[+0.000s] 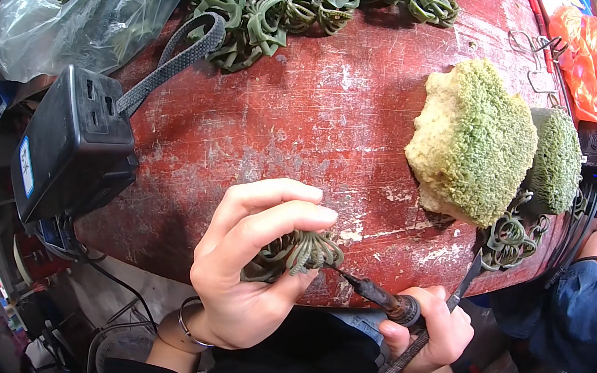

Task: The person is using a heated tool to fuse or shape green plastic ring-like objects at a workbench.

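Green looped piece [313, 253] over scratched red tabletop [307, 126], cluttered room [4, 243] around

Left hand [237, 274] curved, pinching inward; right hand [444, 333] closed in grip

The head fisheye looks down, close above left hand [248, 264] and right hand [438, 335].
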### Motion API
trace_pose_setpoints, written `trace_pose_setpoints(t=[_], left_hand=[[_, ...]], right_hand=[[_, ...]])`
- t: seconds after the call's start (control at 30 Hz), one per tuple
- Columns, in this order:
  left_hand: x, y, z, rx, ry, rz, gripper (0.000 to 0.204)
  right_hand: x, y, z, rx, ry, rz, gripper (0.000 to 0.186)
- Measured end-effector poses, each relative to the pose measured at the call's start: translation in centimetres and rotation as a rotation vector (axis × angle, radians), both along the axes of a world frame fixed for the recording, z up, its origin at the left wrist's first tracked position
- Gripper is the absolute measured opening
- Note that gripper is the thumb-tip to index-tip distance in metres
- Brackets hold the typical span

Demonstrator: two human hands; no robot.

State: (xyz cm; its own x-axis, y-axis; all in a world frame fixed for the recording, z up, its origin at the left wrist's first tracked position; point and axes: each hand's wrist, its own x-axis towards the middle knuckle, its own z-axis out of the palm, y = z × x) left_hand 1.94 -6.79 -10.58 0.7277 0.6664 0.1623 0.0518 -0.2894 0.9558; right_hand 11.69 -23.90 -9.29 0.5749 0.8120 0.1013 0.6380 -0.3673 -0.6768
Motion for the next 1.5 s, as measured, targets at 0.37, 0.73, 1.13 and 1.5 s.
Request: trace_pose_setpoints(t=[0.37,0.73,1.13,1.5], left_hand=[[0.1,-0.31,0.24,-0.017,0.01,0.062,0.049],[-0.15,0.04,-0.13,0.145,0.038,-0.012,0.038],[-0.01,-0.37,0.01,0.017,-0.005,0.087,0.052],[-0.42,0.12,-0.23,0.136,0.046,-0.001,0.04]], right_hand=[[-0.14,0.13,-0.01,0.016,-0.019,-0.024,0.035],[-0.23,0.06,-0.03,-0.014,-0.029,-0.014,0.038],[-0.19,0.17,-0.03,-0.003,-0.009,-0.007,0.037],[-0.34,0.11,-0.1,-0.004,-0.032,-0.019,0.037]])
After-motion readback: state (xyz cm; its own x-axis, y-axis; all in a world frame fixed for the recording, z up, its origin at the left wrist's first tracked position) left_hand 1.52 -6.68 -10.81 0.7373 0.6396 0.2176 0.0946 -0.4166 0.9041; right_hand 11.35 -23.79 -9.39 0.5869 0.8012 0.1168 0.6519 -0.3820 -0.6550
